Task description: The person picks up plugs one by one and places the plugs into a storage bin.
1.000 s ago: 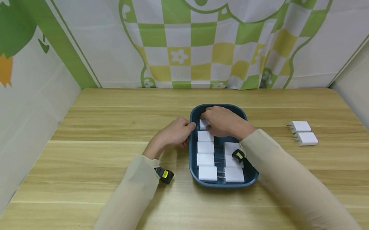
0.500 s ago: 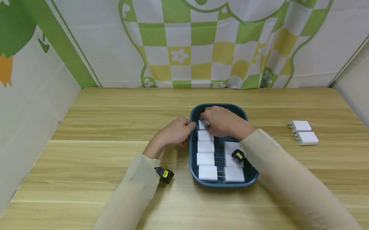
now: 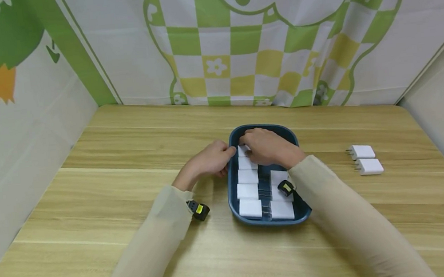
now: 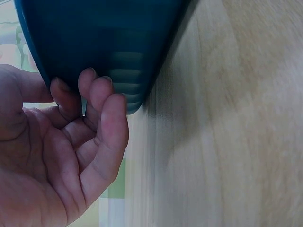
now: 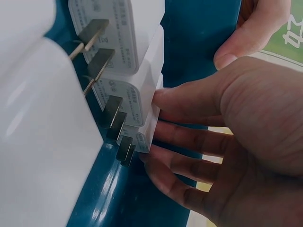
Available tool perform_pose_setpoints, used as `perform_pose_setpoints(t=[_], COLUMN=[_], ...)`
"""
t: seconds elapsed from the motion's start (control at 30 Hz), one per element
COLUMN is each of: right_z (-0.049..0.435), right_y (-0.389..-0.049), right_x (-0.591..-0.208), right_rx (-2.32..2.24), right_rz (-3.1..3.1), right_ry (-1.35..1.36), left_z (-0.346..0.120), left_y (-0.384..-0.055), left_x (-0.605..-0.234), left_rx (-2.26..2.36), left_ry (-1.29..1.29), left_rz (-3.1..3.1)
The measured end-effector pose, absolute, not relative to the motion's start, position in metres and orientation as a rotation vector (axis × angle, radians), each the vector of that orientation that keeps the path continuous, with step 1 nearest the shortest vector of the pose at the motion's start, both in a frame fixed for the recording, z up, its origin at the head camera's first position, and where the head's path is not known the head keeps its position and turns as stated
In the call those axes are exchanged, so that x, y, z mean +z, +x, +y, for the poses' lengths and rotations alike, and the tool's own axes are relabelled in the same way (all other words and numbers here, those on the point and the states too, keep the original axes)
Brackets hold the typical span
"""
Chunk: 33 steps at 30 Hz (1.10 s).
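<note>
A dark blue tray (image 3: 268, 224) stands on the table with white plug chargers in two columns, their metal prongs facing inward. My left hand (image 3: 213, 159) grips its left rim, thumb over the edge; the left wrist view shows the curled fingers (image 4: 113, 120) against the outer wall. Inside the tray, my right hand (image 3: 268, 145) pinches the farthest charger (image 3: 243, 150) of the left column. In the right wrist view, thumb and fingertips lie on that charger (image 5: 139, 138), close against its neighbour (image 5: 125, 97). The right column (image 3: 282, 210) is partly covered by the right wrist's camera.
Two more white chargers, a farther one (image 3: 363, 151) and a nearer one (image 3: 370, 166), lie side by side on the wooden table (image 3: 130, 187) to the right of the tray. A patterned curtain (image 3: 247, 64) hangs along the table's back edge.
My right hand has shifted slightly left with the farthest charger, which now lies closer to the column below it. The left hand has kept its place on the rim.
</note>
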State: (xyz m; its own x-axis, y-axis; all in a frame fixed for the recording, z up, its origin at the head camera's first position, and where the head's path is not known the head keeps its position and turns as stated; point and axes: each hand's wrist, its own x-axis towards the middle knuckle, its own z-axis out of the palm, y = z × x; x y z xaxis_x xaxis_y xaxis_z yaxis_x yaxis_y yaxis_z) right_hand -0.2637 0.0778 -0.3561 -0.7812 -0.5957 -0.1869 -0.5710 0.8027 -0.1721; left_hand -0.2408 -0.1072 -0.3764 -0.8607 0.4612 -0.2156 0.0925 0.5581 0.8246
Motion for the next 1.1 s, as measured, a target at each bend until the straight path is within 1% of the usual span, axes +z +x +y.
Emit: perform_pose_setpoints(t=[0.4,1.1], right_z=[0.080,0.102], right_y=[-0.262,-0.246], right_x=[-0.348,-0.324], right_rx=[-0.109,-0.269], right_rz=[2.768,2.832], right_ry=[-0.898,-0.913], left_z=[-0.108,-0.108], left_y=[-0.241,-0.242], left_x=[-0.376,-0.379], left_rx=[1.230,1.231], left_ry=[0.440,0.450], left_rz=[2.380,2.378])
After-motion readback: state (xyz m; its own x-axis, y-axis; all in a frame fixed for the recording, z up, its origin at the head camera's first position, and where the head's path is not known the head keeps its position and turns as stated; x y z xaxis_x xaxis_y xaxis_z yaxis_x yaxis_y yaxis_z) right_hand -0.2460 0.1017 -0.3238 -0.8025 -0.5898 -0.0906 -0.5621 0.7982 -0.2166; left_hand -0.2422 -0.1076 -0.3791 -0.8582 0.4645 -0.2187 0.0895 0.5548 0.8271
